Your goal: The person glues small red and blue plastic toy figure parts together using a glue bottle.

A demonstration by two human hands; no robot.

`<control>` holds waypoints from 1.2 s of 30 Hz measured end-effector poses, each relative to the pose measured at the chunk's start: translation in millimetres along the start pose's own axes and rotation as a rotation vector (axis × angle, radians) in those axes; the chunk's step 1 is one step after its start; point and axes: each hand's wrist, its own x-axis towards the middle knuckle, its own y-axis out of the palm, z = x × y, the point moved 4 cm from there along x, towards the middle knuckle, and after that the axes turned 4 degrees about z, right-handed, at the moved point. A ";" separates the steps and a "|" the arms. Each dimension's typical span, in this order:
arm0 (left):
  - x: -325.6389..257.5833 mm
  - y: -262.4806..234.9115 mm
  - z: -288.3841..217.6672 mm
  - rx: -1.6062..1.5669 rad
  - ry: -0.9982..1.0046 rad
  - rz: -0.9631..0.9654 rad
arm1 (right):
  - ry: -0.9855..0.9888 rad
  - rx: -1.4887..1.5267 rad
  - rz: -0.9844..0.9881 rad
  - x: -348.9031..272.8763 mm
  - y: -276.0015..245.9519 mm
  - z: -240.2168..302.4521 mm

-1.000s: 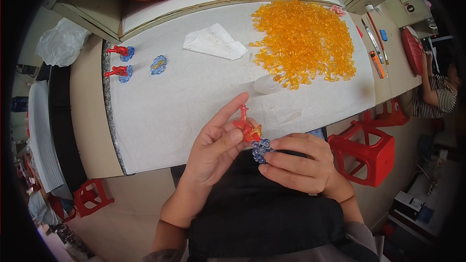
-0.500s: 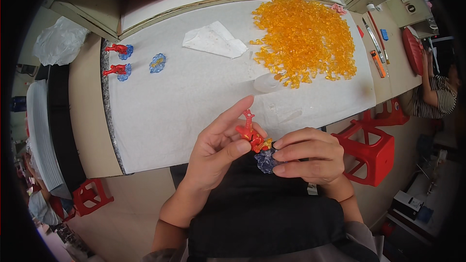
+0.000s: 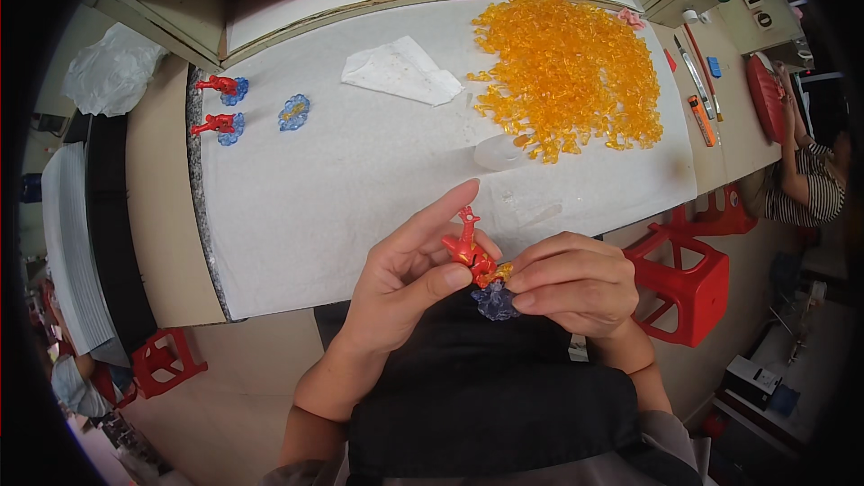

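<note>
My left hand [image 3: 396, 274] is closed on a small red toy figurine [image 3: 470, 252] with gold markings, thumb and fingers around its body, the index finger stretched up beside it. Below the figure is a translucent blue base [image 3: 495, 303], dark against my apron. My right hand [image 3: 576, 283] pinches a small amber plastic piece [image 3: 500, 274] at the joint between figurine and base. Its fingertips hide part of that piece and touch the base's edge. Both hands are held over my lap, just off the table's front edge.
A heap of amber pieces [image 3: 576, 72] covers the right of the white-covered table [image 3: 360, 216]. A clear bottle [image 3: 498, 153] lies beside it. Two red figurines [image 3: 219, 123] on blue bases and a lone base [image 3: 294, 112] sit left. Tweezers [image 3: 691, 74] lie right; red stools [image 3: 684, 279] stand below.
My right fingers have drawn together and shifted from the base up to the amber piece. The figurine has moved slightly right and tilted a little in my left hand.
</note>
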 end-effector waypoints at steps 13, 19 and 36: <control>-0.2 4.7 -0.9 0.007 -0.055 -0.091 | 0.134 0.185 -0.064 -3.9 -2.0 -7.4; 0.1 4.4 -1.6 0.028 -0.034 -0.066 | 0.179 0.245 -0.030 -4.3 -2.2 -11.9; -0.9 4.2 -6.0 0.101 -0.055 -0.047 | 0.188 0.347 0.055 -11.6 -0.4 -18.5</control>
